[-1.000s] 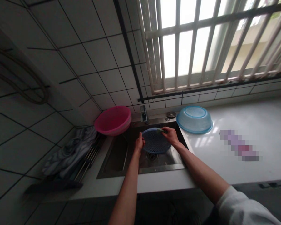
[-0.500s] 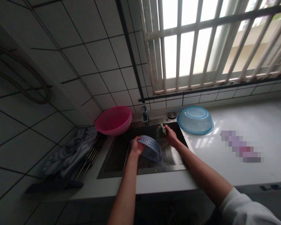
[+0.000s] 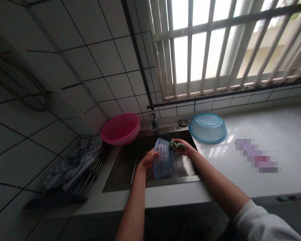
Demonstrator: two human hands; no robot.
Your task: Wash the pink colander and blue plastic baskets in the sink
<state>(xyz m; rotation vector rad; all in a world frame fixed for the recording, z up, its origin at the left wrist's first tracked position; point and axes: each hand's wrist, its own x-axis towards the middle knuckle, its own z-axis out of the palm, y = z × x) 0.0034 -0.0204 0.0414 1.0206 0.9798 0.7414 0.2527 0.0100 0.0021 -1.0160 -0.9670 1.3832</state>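
Observation:
Over the steel sink (image 3: 115, 179), my left hand (image 3: 147, 160) grips a blue plastic colander (image 3: 163, 159) with a pattern of holes. The colander is tipped on its side, its rim toward my left hand and its base toward the right. My right hand (image 3: 185, 147) is closed around a crumpled green cloth (image 3: 177, 145). That cloth lies against the upper right of the colander's outside. Part of the colander's rim is behind my left fingers.
A faucet (image 3: 154, 122) stands at the sink's back edge, with a pink basin (image 3: 121, 129) to its left. An upturned blue basin (image 3: 207, 128) rests on the white counter (image 3: 228, 174). Folded striped fabric (image 3: 72, 164) lies at the left over a metal rack (image 3: 95, 172).
My left hand has turned the colander from facing upward onto its side. My right hand, with the green cloth, has left the rim, swung clear, and come back against the outside.

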